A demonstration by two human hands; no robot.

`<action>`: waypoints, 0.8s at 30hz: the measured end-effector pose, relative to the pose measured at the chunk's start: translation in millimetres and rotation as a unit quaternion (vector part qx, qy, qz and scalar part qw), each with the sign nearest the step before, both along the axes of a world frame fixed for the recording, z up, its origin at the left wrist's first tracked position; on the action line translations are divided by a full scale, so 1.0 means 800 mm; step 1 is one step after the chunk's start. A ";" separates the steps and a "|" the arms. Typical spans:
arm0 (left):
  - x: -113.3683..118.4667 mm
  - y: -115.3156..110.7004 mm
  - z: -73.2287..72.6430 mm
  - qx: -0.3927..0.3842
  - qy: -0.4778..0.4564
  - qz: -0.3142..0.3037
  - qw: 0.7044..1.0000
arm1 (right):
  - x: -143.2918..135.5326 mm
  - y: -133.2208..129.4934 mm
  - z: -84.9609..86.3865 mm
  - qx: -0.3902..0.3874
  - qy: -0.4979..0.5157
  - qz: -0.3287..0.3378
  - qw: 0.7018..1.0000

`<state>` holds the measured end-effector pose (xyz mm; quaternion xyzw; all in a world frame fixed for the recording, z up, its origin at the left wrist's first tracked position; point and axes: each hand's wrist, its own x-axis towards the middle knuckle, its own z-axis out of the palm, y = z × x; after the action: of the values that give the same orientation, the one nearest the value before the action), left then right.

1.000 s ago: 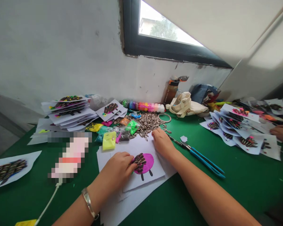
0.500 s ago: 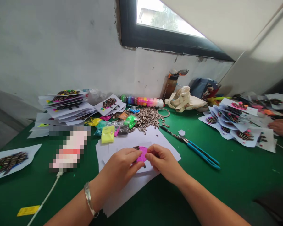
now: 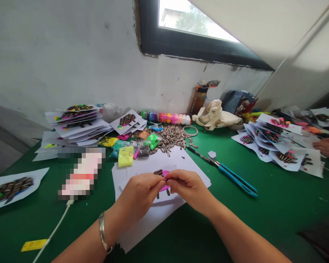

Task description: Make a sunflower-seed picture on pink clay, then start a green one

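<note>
My left hand [image 3: 139, 191] and my right hand [image 3: 190, 188] meet fingertip to fingertip over a magenta clay patch [image 3: 163, 187]. Both are closed in a pinch; whatever is between the fingertips is too small and hidden to name. The clay lies flat on a white paper sheet [image 3: 142, 228], partly covered by my fingers. Dark striped sunflower seeds [image 3: 158, 172] show at its upper left edge, and two dark leg-like strips [image 3: 168, 191] stick out below it.
Loose sunflower seeds [image 3: 171, 137] lie behind the paper beside clay packets [image 3: 125, 156]. Blue-handled tweezers [image 3: 237, 179] and a tape ring [image 3: 190, 131] are to the right. Stacks of seed pictures [image 3: 79, 128] stand at both sides. Another person's hand [image 3: 327, 148] is at far right.
My left fingers have drawn back from lying over the clay into a pinch. My right fingertips have shifted left to meet them, and more of the strips below the clay shows.
</note>
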<state>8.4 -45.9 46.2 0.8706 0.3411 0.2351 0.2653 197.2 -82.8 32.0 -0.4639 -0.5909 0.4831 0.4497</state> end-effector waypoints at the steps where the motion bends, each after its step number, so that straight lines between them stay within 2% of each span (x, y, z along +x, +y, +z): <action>1: 0.000 0.000 0.000 -0.006 -0.002 0.001 1.000 | 0.001 0.000 0.000 0.005 -0.010 0.000 1.000; 7: -0.002 0.002 0.006 -0.017 0.008 0.009 1.000 | 0.001 0.001 -0.003 -0.012 0.013 -0.009 1.000; 10: -0.010 0.010 0.008 0.007 0.043 0.028 0.999 | 0.004 0.004 -0.008 0.043 -0.055 -0.042 0.997; 13: -0.020 0.019 0.006 0.060 0.108 0.037 0.992 | 0.008 0.006 -0.019 0.152 -0.188 -0.044 0.969; 16: -0.024 0.023 -0.002 0.048 0.184 0.029 0.981 | 0.009 0.006 -0.033 0.206 -0.279 -0.029 0.938; 20: -0.022 0.024 -0.014 0.012 0.229 0.028 0.973 | 0.007 0.007 -0.046 0.226 -0.326 -0.027 0.918; 24: -0.021 0.025 -0.024 0.018 0.229 0.034 0.973 | 0.004 0.009 -0.048 0.253 -0.338 -0.024 0.906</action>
<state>-8.1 -25.9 26.7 0.8938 0.4182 0.0444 0.1558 200.3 -75.9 -6.6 -0.4841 -0.7987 0.1202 0.3367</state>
